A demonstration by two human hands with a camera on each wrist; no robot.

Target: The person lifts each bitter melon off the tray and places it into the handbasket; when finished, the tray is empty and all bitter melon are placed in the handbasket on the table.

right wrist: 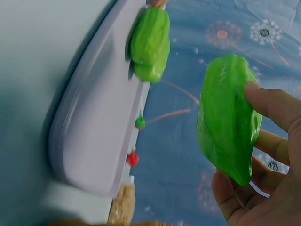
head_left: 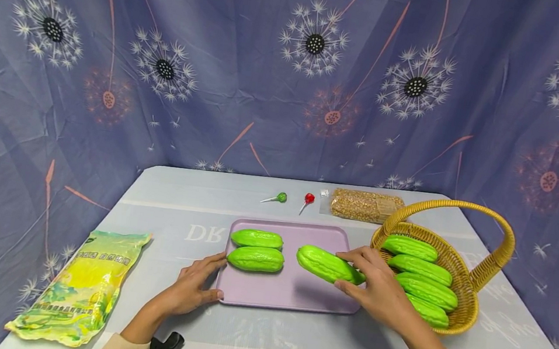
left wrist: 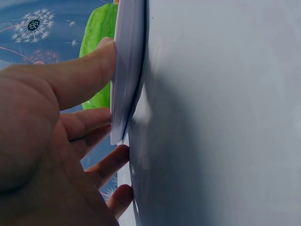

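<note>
My right hand [head_left: 378,285] holds a green bitter melon [head_left: 323,263] above the right part of a lilac tray [head_left: 289,302]. In the right wrist view, thumb and fingers grip one end of this bitter melon [right wrist: 228,117], which is clear of the tray [right wrist: 94,127]. Two more bitter melons, a rear one [head_left: 257,239] and a front one [head_left: 255,258], lie side by side on the tray's left part. My left hand [head_left: 193,286] rests against the tray's left edge, its thumb touching the rim near the front corner with fingers extended.
At the right, a yellow wicker basket [head_left: 467,317] with a tall handle holds several bitter melons [head_left: 423,288]. Behind the tray lie a green lollipop [head_left: 282,197], a red lollipop [head_left: 309,198] and a bag of grain [head_left: 365,206]. A yellow-green packet [head_left: 84,287] lies at left.
</note>
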